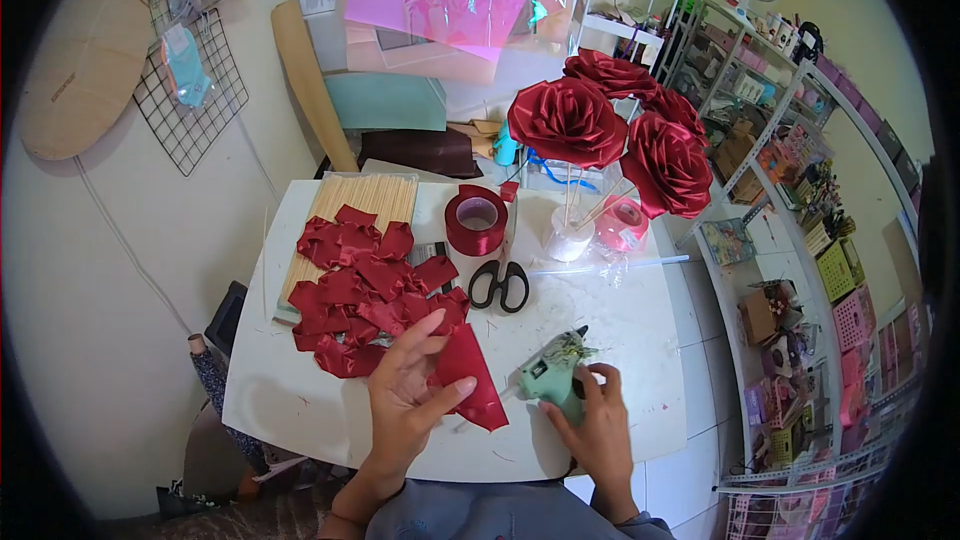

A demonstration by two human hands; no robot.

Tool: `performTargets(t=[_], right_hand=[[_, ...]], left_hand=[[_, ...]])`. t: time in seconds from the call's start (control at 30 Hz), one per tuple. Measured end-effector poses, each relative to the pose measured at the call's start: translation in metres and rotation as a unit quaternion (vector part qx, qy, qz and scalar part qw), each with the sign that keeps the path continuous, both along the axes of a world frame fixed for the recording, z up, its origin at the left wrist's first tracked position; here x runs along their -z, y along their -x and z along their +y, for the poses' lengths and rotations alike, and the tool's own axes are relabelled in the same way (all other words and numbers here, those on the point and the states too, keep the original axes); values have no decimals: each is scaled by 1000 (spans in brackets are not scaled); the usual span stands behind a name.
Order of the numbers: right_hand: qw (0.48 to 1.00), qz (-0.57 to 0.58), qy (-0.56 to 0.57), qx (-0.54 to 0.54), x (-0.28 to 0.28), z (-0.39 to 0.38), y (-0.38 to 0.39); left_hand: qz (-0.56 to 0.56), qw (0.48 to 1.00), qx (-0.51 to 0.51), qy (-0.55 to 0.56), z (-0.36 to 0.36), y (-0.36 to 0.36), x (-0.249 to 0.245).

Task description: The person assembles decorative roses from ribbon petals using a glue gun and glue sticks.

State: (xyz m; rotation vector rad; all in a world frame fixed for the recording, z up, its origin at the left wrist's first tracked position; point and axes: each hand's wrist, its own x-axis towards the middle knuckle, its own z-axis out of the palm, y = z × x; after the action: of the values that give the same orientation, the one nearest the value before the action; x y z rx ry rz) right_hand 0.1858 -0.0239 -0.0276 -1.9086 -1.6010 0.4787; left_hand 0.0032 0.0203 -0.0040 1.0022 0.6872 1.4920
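Observation:
My left hand (408,395) holds a piece of dark red ribbon (472,380) between thumb and fingers, near the table's front edge. To its right, my right hand (592,425) has its fingers around the handle of a mint green glue gun (550,370), which lies on the table. A pile of folded red ribbon pieces (350,290) rests at the left on a bundle of wooden sticks (370,198). Behind my hands are black-handled scissors (499,286) and a roll of red ribbon (475,221).
Red ribbon roses (568,123) on sticks stand in a white holder (568,234) at the back right of the white table (640,380). Beside it sits a pink roll (622,224). Shelves (790,270) with baskets line the right side.

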Motion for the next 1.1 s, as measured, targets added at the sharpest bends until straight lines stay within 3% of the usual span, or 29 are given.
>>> performTargets(t=[0.07, 0.17, 0.2, 0.3, 0.47, 0.8, 0.9, 0.97, 1.1], right_hand=[[993, -90, -69, -28, -9, -3, -10], [986, 110, -127, -16, -30, 2, -7], [986, 111, -125, -12, -32, 5, -5], [926, 340, -99, -130, -32, 12, 7], [898, 413, -84, -125, -24, 17, 18], [908, 392, -87, -119, -23, 18, 17], [902, 398, -80, -148, -24, 19, 15], [860, 478, -71, -165, -24, 20, 14], [863, 476, -61, -155, -26, 21, 16]], left_hand=[[8, 999, 27, 15, 0, 0, 1], [26, 992, 119, 33, -2, -4, 4], [60, 984, 163, 38, -3, -5, 5], [95, 969, 224, 43, -5, -8, 7], [153, 962, 221, 40, -6, -7, 11], [196, 971, 133, 29, -7, -7, 6], [281, 956, 80, -33, -6, -7, 5], [329, 939, 22, -100, -6, -7, 6], [325, 934, 2, -146, -4, -7, 7]])
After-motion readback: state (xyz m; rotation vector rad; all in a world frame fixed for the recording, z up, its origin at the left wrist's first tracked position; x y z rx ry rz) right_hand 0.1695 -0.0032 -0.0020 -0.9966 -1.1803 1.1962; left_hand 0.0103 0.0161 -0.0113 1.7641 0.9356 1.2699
